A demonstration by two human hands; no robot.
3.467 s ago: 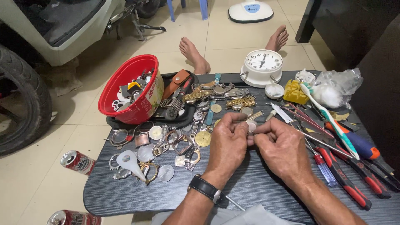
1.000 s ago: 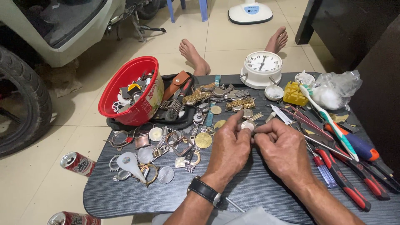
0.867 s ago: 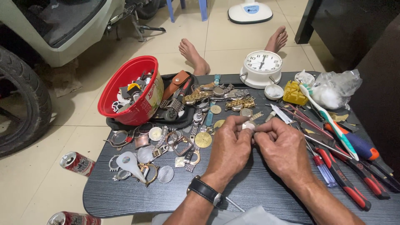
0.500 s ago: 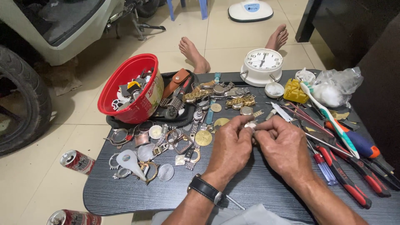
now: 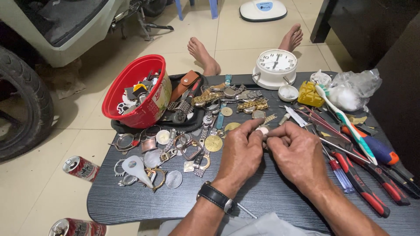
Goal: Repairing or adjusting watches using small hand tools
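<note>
Head view, looking down on a low dark desk [image 5: 271, 205]. Left hand [image 5: 239, 154] and right hand [image 5: 298, 154] meet at centre, fingers pinching a small round watch case [image 5: 262, 130] from both sides, which steadies so small a part clear of the clutter. At 10 o'clock of the hands, a tilted red bowl [image 5: 131, 94] of spare parts leans on a black tray [image 5: 183, 122], its mouth turned for reach. Loose watch rings and crystals [image 5: 162, 157] lie spread at 9 o'clock, each visible singly. Screwdrivers and pliers [image 5: 367, 175] fan out at 3 o'clock, handles toward the right hand. A white alarm clock [image 5: 275, 67] stands at 12 o'clock, out of the working space.
</note>
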